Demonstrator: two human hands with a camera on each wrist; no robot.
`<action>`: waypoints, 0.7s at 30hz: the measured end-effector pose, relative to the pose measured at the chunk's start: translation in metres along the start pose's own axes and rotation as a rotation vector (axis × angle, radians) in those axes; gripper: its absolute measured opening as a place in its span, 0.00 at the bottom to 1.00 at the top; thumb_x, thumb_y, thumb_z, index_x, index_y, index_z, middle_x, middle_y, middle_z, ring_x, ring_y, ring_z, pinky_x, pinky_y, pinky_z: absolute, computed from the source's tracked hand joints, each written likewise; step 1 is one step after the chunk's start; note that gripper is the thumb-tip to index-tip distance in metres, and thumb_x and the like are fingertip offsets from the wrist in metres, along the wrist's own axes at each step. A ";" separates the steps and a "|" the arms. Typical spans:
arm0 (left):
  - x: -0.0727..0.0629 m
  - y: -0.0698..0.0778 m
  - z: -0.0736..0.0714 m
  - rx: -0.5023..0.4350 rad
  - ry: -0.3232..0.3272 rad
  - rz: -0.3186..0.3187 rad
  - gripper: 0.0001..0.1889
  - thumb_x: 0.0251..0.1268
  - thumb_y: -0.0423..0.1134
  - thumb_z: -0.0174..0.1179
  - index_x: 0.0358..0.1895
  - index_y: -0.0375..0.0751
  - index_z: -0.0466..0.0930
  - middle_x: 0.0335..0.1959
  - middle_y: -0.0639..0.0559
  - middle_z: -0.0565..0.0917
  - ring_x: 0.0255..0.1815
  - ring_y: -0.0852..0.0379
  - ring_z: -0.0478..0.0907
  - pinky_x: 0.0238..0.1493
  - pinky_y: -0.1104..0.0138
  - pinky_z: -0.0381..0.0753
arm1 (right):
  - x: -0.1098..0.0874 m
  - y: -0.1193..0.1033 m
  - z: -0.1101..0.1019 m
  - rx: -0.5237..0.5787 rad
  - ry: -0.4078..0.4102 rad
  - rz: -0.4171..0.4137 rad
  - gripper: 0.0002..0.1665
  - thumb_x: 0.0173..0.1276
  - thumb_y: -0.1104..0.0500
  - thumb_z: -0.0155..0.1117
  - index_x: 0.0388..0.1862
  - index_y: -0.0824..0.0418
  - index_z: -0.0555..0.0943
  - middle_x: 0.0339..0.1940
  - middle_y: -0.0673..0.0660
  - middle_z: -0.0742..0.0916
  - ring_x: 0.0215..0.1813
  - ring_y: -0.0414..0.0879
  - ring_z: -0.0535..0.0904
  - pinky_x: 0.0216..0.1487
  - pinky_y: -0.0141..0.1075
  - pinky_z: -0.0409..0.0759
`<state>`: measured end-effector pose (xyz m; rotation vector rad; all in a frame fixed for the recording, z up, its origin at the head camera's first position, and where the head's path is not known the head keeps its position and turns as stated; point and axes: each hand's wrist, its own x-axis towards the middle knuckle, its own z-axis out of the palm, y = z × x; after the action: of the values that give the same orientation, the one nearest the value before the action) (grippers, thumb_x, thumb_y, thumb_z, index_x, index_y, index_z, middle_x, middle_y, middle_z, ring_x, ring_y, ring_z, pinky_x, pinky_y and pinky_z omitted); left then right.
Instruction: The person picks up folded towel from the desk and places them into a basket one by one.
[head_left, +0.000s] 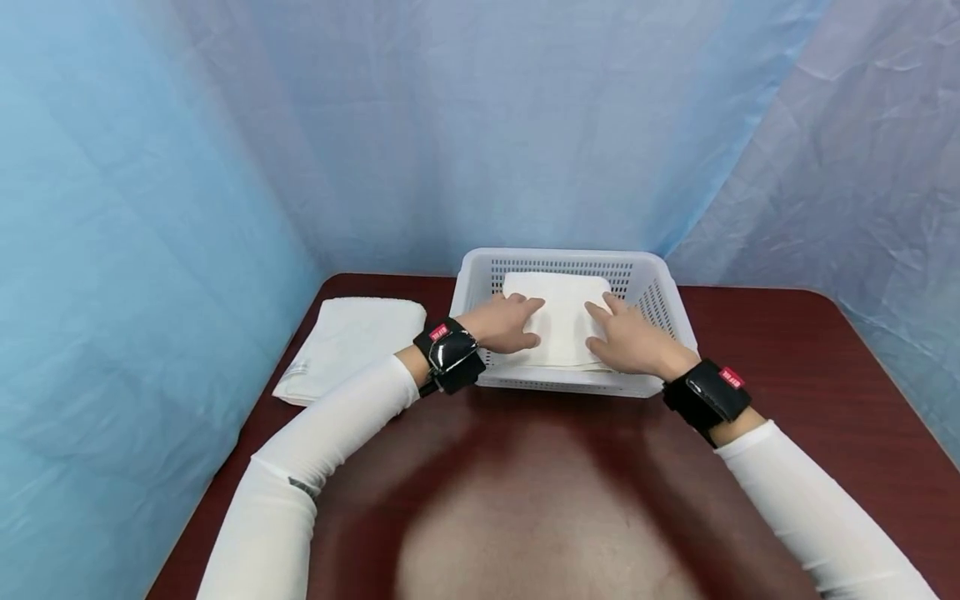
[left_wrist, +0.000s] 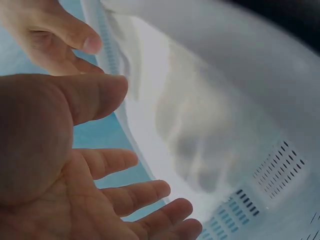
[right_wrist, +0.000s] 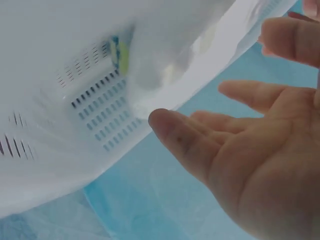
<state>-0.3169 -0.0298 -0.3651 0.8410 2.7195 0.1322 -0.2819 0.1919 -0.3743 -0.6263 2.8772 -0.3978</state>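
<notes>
A folded white towel (head_left: 558, 312) lies inside a white plastic basket (head_left: 667, 287) with slotted walls. Over the towel's left part is my left hand (head_left: 506, 323), its fingers spread and pointing inward. My right hand (head_left: 628, 335) is over the towel's right side, fingers spread as well. Neither hand grips anything. In the left wrist view the left palm (left_wrist: 65, 200) and its extended fingers show apart from the towel (left_wrist: 185, 115). The right wrist view has the right hand (right_wrist: 250, 145) with straight fingers near the basket wall (right_wrist: 100, 110).
A second folded white towel (head_left: 360, 333) lies on the dark red table (head_left: 540, 500), left of the basket and beside my left forearm. Blue curtains (head_left: 480, 125) hang behind and at the sides. In the right wrist view a small yellow-green and blue patch (right_wrist: 121, 56) shows in the basket.
</notes>
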 end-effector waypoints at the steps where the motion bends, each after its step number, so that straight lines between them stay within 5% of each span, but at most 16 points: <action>1: -0.003 0.001 0.001 -0.002 0.005 0.003 0.36 0.75 0.50 0.52 0.80 0.44 0.51 0.75 0.39 0.63 0.74 0.40 0.61 0.73 0.53 0.58 | -0.003 -0.001 0.002 0.006 0.015 -0.008 0.37 0.77 0.57 0.52 0.76 0.74 0.56 0.75 0.80 0.55 0.75 0.75 0.52 0.71 0.63 0.55; 9: -0.028 0.010 0.010 -0.049 0.071 0.045 0.35 0.74 0.49 0.55 0.79 0.45 0.53 0.74 0.40 0.64 0.72 0.38 0.62 0.71 0.52 0.63 | -0.026 -0.008 0.019 0.074 0.109 -0.057 0.39 0.76 0.59 0.54 0.78 0.70 0.52 0.77 0.77 0.53 0.75 0.75 0.51 0.70 0.64 0.57; 21: -0.060 0.023 0.036 0.017 0.208 0.089 0.37 0.73 0.49 0.57 0.79 0.47 0.53 0.76 0.36 0.59 0.72 0.37 0.62 0.64 0.45 0.70 | -0.050 -0.012 0.043 0.076 0.260 -0.127 0.39 0.76 0.58 0.57 0.77 0.72 0.55 0.74 0.79 0.59 0.74 0.76 0.52 0.74 0.61 0.49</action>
<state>-0.2467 -0.0445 -0.3803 1.0048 2.8788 0.2280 -0.2230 0.1933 -0.4060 -0.8015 3.0552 -0.6495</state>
